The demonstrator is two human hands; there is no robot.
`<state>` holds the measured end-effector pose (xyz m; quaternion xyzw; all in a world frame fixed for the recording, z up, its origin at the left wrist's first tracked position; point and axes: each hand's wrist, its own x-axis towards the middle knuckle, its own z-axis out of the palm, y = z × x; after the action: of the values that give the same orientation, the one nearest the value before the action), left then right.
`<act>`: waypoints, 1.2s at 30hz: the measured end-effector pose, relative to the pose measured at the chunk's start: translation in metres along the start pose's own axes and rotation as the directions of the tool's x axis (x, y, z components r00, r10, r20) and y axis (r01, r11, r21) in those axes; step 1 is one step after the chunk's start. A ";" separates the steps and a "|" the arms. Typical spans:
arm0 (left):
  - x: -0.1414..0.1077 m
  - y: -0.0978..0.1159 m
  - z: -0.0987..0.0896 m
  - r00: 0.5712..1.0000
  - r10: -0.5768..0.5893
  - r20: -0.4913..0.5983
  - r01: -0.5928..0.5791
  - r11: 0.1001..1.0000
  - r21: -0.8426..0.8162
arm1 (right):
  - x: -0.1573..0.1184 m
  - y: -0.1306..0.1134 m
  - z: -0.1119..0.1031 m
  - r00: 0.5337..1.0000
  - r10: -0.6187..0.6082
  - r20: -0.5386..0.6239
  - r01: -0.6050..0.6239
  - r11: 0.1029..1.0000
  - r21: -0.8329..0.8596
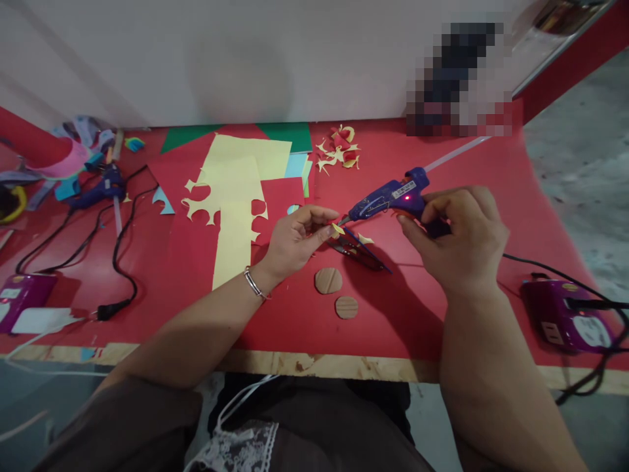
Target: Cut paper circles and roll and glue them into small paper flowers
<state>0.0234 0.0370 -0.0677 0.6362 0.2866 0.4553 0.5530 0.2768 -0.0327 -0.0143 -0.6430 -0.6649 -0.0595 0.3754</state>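
Honestly, I'd squeeze the glue gun (386, 200) gently and mind the fingertips, since that nozzle (343, 220) is probably hot. The left hand (302, 239) has a small yellow paper piece (337, 231) pinched at its fingertips, over the red table (289, 328); the right hand (459, 239) grips the gun, nozzle right by the piece.

Blue glue gun (381, 200), yellow paper (337, 230), red tabletop (289, 328)
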 end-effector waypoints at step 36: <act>0.001 0.004 -0.002 0.997 0.009 -0.071 -0.009 1.000 -0.011 | 0.000 0.006 0.000 0.983 -0.159 -0.088 0.165 0.984 0.066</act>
<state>0.0216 0.0382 -0.0632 0.6178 0.3006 0.4816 0.5441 0.2822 -0.0321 -0.0168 -0.5697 -0.7007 -0.0921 0.4195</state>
